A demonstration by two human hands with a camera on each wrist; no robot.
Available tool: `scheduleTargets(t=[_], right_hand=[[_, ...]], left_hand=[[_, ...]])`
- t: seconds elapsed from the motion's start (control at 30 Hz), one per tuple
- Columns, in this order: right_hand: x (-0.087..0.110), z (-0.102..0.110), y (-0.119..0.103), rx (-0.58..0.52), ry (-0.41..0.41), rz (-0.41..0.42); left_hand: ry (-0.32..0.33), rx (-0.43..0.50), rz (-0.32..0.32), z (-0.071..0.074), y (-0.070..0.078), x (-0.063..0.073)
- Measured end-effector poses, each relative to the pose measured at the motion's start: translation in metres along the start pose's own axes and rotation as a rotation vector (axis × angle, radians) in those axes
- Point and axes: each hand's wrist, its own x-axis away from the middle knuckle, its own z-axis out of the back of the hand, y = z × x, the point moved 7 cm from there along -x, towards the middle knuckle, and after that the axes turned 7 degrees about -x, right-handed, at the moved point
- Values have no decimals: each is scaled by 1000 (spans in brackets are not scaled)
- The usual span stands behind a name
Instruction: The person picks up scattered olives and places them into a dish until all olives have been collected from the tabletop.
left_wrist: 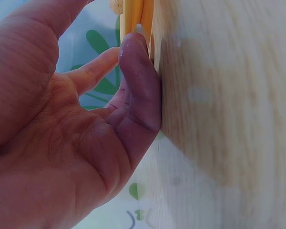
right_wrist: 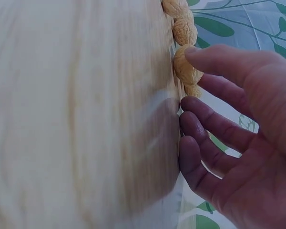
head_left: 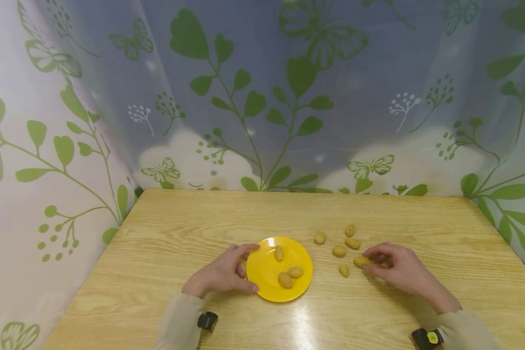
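Note:
A round yellow plate (head_left: 262, 291) lies on the table, bearing 3 wrinkled, tan walnuts, among them one walnut (head_left: 279, 253) near its back edge. My left hand (head_left: 223, 271) grips the plate's left rim, thumb at the front and index finger farther back. In the left wrist view, a curled finger (left_wrist: 136, 71) presses against the plate's edge (left_wrist: 133, 19). Over on the right, my right hand (head_left: 400, 270) pinches a walnut (head_left: 361, 261) between thumb and fingers, down at the table. In the right wrist view, the thumb (right_wrist: 214, 56) lies on that walnut (right_wrist: 186, 64).
Several loose walnuts, including one walnut (head_left: 339, 251), lie scattered between the plate and my right hand. The wooden table (head_left: 179, 214) ends at a curtain (head_left: 262, 121) printed with green leaves and butterflies, which hangs behind and along both sides.

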Motion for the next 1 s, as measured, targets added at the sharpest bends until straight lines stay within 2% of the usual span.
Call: scheduleTargets(t=[0.57,1.0], right_hand=[[-1,-5,6,-42,-75,-88],[-1,-4,5,-49,-47,-70]], left_hand=[[-9,-15,-5,0,0,0],[-9,-7,11,0,0,1]])
